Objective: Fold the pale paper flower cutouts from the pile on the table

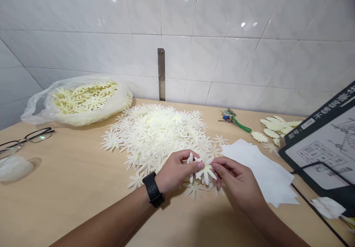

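Both my hands meet over the near edge of a wide pile of pale cream flower-shaped cutouts (155,132) on the wooden table (69,180). My left hand (176,171), with a black watch on its wrist, pinches one flower cutout (204,167) from the left. My right hand (235,180) pinches the same cutout from the right, fingers closed on its petals. The cutout is held just above the pile.
A clear plastic bag (83,101) full of the same cutouts lies at the back left. Glasses (26,138) rest at the far left. White paper sheets (263,173), keys (233,119), a few leaf-like cutouts (273,128) and a dark printed box (324,147) are to the right. A tiled wall stands behind.
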